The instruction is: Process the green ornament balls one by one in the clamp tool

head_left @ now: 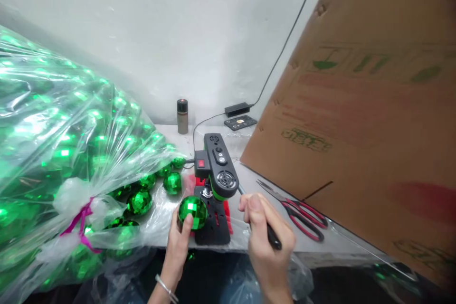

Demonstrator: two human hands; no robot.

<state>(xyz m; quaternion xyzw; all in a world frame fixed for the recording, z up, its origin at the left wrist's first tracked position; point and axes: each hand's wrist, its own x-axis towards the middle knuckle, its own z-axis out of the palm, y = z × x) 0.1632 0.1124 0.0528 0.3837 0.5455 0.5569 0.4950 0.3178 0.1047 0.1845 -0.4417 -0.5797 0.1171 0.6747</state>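
My left hand (178, 232) is closed around a shiny green mirrored ball (193, 212), the thumb lying across its front. Just behind and to the right of the ball stands a small black machine (221, 164) with two round grilles, a green rim and a red switch. Its slotted black base plate (213, 228) rests on the table, with red material showing under it. My right hand (268, 232) grips a black-handled tool (274, 237) to the right of the machine. A thin metal shaft sticks out of that fist toward the machine; its exact kind is unclear.
Loose green balls (139, 202) lie left of the machine by a large clear bag (64, 118) of them, tied with pink ribbon. Red-and-black scissors (302, 218) lie right, before a leaning cardboard box (356, 118). A bottle (182, 117), power adapter (238, 109) and phone (240, 122) are behind.
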